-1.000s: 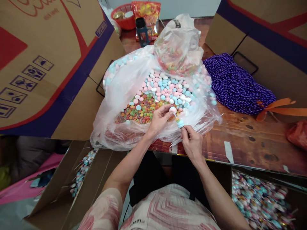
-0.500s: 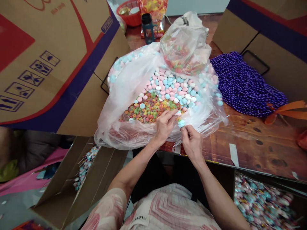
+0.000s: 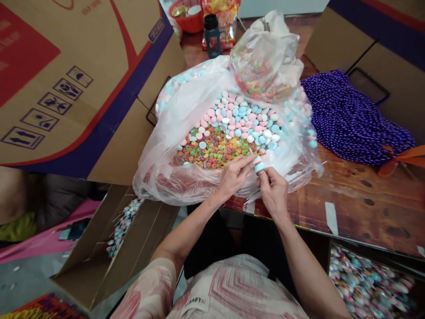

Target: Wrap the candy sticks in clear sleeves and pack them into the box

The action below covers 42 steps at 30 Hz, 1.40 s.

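Observation:
My right hand (image 3: 274, 188) pinches a small stack of light-blue candies (image 3: 259, 167) with its thumb and fingers. Against the top of that stack are the closed fingertips of my left hand (image 3: 237, 173), with a small pale candy between them, partly hidden. Both hands are over the front edge of a spread clear plastic bag (image 3: 156, 177). Inside the bag lie pink, white and blue button-shaped candies (image 3: 245, 117) and, nearer me, multicoloured ring candies (image 3: 212, 150). Thin white sticks (image 3: 254, 195) lie under my hands at the bag's edge.
A knotted bag of ring candies (image 3: 265, 66) sits behind. Purple beaded strands (image 3: 352, 115) lie right. Large cartons (image 3: 109, 110) flank the wooden table (image 3: 365, 199). A blue jug (image 3: 214, 37) and red basket (image 3: 187, 20) stand at the back. Open boxes below hold finished-looking candies (image 3: 368, 279).
My left fingertips have come in against the candy stack in my right hand, closing the small gap between them. The whole view has shifted slightly.

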Tool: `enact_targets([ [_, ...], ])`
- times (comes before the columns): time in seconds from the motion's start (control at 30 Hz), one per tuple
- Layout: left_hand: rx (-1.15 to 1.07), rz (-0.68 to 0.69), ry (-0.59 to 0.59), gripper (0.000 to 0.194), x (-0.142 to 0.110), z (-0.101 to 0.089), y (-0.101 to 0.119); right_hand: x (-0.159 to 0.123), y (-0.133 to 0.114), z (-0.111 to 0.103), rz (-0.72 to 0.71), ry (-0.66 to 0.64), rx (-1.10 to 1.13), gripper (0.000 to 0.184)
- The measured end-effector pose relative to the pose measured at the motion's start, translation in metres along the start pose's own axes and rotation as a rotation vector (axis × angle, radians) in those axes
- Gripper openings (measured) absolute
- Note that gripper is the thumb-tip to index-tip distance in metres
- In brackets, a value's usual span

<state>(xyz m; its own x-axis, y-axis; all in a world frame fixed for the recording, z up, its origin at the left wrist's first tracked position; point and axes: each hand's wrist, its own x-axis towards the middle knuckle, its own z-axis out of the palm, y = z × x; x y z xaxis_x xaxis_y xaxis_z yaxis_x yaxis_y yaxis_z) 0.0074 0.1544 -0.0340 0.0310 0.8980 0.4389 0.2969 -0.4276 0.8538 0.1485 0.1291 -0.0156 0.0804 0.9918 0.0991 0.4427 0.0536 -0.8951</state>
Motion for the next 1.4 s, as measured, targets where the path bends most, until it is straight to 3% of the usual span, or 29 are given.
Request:
enact_targets([
  [0.1,0.105,-0.055,0.109,0.028,0.013,-0.02,-0.004,-0.001,0.0,-0.009,-0.023,-0.026,-0.059,0.03],
  [0.17,0.29,-0.095,0.16,0.029,0.025,-0.034,-0.01,-0.004,0.002,-0.014,-0.03,-0.031,-0.098,0.031],
  [0.3,0.65,-0.111,0.002,0.028,0.045,-0.049,-0.019,-0.009,0.007,-0.014,-0.028,-0.029,-0.142,0.031],
  [0.4,0.705,-0.106,-0.121,0.021,0.051,-0.051,-0.023,-0.011,0.009,-0.011,-0.04,-0.023,-0.166,0.03],
  [0.5,0.554,-0.158,-0.088,0.017,0.053,-0.053,-0.028,-0.011,0.01,-0.01,-0.058,-0.025,-0.19,0.029],
  [0.67,0.001,-0.344,0.151,0.011,0.049,-0.056,-0.029,-0.012,0.01,-0.009,-0.077,-0.044,-0.166,0.026],
  [0.77,-0.332,-0.447,0.15,0.016,0.042,-0.052,-0.021,-0.012,0.006,-0.007,-0.088,-0.059,-0.117,0.027],
  [0.9,-0.556,-0.492,0.091,0.026,0.035,-0.043,-0.01,-0.013,-0.003,-0.004,-0.118,-0.071,-0.079,0.025],
  [1.07,-0.651,-0.528,0.072,0.03,0.03,-0.036,-0.012,-0.013,-0.009,-0.002,-0.134,-0.073,-0.079,0.023],
  [1.4,-0.52,-0.447,0.132,0.019,0.023,-0.028,-0.006,-0.013,-0.008,0.005,-0.075,-0.051,-0.081,0.027],
])
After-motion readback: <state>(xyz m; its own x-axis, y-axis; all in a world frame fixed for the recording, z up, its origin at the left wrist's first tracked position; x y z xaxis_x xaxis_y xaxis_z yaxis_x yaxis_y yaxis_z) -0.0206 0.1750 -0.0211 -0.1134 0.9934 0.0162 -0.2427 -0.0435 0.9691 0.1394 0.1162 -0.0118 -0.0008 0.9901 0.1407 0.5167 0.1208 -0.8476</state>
